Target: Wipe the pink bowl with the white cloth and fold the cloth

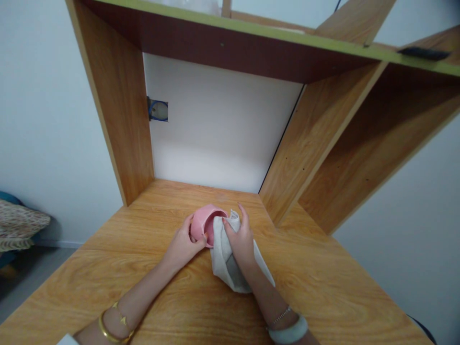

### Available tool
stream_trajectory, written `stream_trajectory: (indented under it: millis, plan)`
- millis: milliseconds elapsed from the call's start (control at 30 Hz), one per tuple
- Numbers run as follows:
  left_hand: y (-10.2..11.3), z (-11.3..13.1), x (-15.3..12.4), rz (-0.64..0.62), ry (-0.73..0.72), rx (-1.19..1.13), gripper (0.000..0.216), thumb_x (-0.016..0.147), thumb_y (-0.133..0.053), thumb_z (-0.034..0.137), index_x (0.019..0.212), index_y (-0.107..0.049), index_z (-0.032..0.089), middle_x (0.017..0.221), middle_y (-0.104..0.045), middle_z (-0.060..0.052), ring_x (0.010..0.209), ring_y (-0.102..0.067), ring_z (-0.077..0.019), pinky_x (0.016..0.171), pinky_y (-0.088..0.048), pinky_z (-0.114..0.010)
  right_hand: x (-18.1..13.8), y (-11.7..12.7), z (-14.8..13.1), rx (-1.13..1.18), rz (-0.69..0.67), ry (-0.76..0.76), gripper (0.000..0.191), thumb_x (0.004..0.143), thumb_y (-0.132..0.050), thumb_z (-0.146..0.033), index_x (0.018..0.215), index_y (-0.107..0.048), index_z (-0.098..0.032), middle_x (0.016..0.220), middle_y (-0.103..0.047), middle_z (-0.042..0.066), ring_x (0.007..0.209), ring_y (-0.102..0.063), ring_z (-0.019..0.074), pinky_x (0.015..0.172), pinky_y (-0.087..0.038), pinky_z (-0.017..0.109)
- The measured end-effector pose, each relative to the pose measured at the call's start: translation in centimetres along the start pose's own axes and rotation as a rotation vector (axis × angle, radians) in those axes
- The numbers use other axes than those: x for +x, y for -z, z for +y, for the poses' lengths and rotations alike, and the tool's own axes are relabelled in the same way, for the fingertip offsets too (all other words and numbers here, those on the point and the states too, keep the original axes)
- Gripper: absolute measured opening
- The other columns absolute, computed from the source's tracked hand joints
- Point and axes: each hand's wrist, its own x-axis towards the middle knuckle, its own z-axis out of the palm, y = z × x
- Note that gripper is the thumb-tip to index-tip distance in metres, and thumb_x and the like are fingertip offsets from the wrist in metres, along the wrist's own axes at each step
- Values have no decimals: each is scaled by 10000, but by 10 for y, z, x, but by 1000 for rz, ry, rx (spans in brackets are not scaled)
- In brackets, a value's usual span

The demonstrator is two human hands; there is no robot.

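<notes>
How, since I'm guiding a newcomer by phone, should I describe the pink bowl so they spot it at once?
Start at the wooden desk below the shelf. Near its middle, the pink bowl sits in the grip of the left hand, and the right hand holds a cloth at the bowl's opening. The bowl is rounded, hollow and pink; the cloth is limp and pale grey.

Wood-grain desk (323, 287) beneath pale cloth (223, 258)

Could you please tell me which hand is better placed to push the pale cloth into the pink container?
Probably the right hand: it grips the pale cloth right at the opening of the pink container, which faces that side, while the left hand holds the container.
</notes>
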Motion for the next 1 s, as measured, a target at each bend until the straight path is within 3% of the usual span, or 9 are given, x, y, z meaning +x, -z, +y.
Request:
stream_trajectory:
  millis: [233,333,500,633,767,1000]
  plan:
    - [3,1,0,-32,-55,101,574,677,-560,318,1198,-424,119,942,-632,-85,750,-607,-189,689,-484,-296,-1,-7,8,-52,-165,-74,759,714,-559,-413,1337,-235,-125,1055,-599,152,940,-583,270,759,-446,346]
    - [4,3,-3,-39,-101,166,634,666,-573,306,1242,-384,122,1021,-607,-101,823,-598,-208,745,-473,-322,-3,-14,16,-26,-222,-61,767,697,-570,-356,1336,-221,-114,1086,-583,151,933,-586,246,763,-448,325]
    - [3,7,-6,-24,-139,205,710,660,-590,315,1288,-318,129,1112,-561,-121,886,-584,-222,785,-460,-338,-1,-14,18,-50,-182,-23,605,732,-508,-284,1285,-325,-121,1160,-548,135,1010,-551,220,811,-429,308]
    - [3,13,-8,-56,-162,185,690,684,-568,301,1296,-293,140,1075,-578,-105,813,-597,-194,735,-477,-318,3,-1,5,-271,-157,-67,562,767,-499,-332,1283,-365,-155,1000,-633,118,855,-611,244,689,-440,307]
    - [6,18,-10,-60,-238,200,706,653,-585,249,1291,-296,155,1164,-534,-107,950,-562,-221,824,-448,-341,4,10,-6,-439,-116,-48,569,778,-501,-364,1302,-357,-197,884,-662,91,751,-626,248,619,-419,292]
    - [15,17,-8,-111,-286,150,657,665,-598,253,1264,-338,193,1165,-534,-86,971,-556,-216,846,-433,-323,-2,2,3,-210,-165,-11,537,806,-438,-320,1308,-352,-150,1012,-640,130,864,-615,243,689,-442,299]
